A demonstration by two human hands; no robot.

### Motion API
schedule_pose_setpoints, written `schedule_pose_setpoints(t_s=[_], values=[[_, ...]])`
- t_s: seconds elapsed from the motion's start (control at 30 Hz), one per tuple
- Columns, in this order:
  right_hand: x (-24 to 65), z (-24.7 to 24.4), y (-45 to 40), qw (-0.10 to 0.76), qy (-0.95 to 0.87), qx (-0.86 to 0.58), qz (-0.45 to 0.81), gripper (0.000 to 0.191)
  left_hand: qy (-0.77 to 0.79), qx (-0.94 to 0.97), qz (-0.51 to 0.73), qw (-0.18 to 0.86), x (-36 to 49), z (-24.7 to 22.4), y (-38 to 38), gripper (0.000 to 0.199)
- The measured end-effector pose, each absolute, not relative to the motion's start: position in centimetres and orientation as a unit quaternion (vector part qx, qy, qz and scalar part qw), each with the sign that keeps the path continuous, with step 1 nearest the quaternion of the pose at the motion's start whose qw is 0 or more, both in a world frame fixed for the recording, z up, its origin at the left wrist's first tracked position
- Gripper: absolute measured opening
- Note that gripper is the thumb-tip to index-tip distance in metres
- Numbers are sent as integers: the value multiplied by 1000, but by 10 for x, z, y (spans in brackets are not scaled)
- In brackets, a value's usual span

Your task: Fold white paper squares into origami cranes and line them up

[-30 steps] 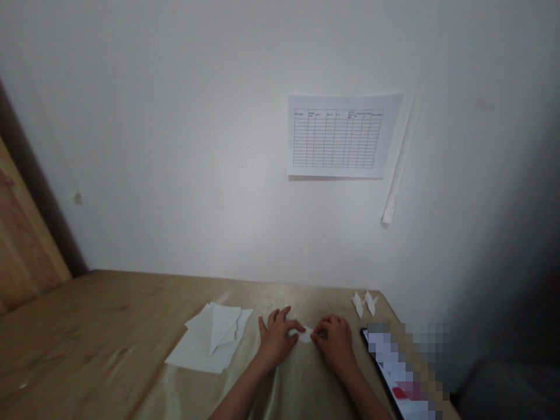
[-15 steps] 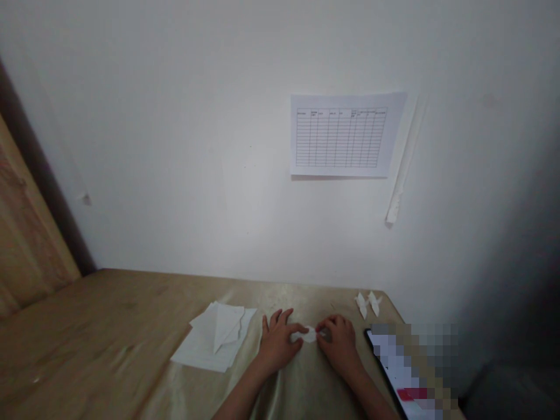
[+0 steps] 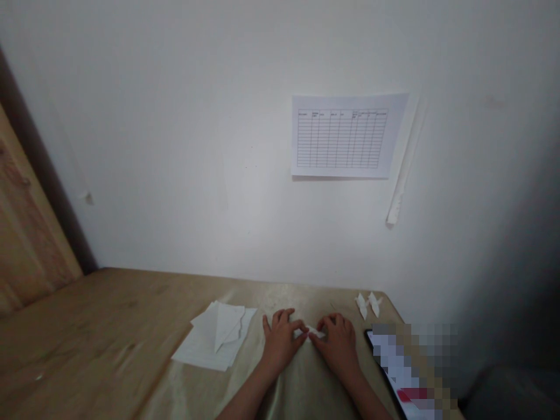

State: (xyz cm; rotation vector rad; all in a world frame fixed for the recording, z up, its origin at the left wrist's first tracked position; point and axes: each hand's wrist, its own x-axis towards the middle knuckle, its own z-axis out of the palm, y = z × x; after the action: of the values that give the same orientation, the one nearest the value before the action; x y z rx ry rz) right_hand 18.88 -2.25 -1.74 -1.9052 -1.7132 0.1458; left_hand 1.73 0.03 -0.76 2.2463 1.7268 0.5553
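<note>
Between my two hands, low in the head view, lies a small white folded paper (image 3: 315, 332), mostly covered by fingers. My left hand (image 3: 282, 338) pinches its left side with thumb and index finger, while the other fingers are raised and spread. On the other side, my right hand (image 3: 339, 341) holds the paper with thumb and fingertips, close to the left thumb. Left of my hands rests a stack of white paper sheets (image 3: 199, 347), with a folded triangular piece (image 3: 227, 324) on top.
Two small folded paper pieces (image 3: 361, 305) stand near the back right corner of the cloth-covered table (image 3: 126, 326). A dark-edged tablet or phone (image 3: 394, 373), partly pixelated, lies right of my right arm. A printed chart (image 3: 341, 137) hangs on the wall behind.
My hands have come closer together over the small paper, and less of it shows. My right thumb has moved left toward the left thumb.
</note>
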Motion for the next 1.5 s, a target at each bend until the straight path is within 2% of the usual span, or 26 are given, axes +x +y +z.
schedule_pose_setpoints(t_s=[0.6,0.8,0.93,1.2,1.5], values=[[203,-18,-14,270,-650,-701,116,13,596,768,145,184,10,-1,9,28],[208,-20,-17,278,-661,-687,123,21,592,770,152,183,8,-2,8,33],[207,-23,-18,272,-667,-684,116,25,595,769,157,177,10,-1,5,28],[197,-23,-20,267,-663,-695,73,18,614,751,177,165,18,0,3,19],[190,-22,-23,266,-664,-699,31,19,616,755,176,141,25,2,-3,20]])
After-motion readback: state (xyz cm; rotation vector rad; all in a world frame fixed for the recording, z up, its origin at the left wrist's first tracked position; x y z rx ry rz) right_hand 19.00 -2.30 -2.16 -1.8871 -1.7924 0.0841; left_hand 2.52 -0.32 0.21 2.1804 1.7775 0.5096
